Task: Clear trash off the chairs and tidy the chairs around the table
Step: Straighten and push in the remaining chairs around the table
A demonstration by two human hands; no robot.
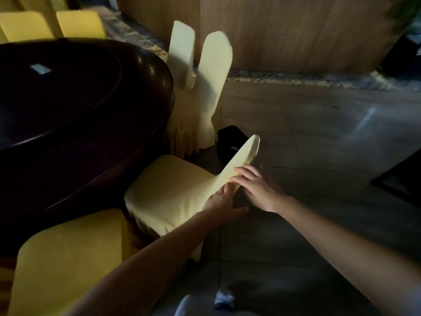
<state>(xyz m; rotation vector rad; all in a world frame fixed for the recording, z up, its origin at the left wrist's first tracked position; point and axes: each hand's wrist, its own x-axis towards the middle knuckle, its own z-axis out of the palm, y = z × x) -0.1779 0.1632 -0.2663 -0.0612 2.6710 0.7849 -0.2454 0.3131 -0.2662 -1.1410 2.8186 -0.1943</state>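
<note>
Dim, grainy view; glare on the dark table point(150, 69), edges blurred.

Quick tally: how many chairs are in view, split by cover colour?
Pale cream chairs: 3
Bright yellow chairs: 3
Total: 6 clear; blurred shapes behind the far yellow pair may be more.

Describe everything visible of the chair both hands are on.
The chair wears a pale yellow fabric cover: a smooth padded seat with no litter on it, a gathered skirt below and a slim backrest seen edge-on. It stands upright, seat facing the dark table. The right hand lies flat on the backrest's rear; the left hand touches its base.
</note>
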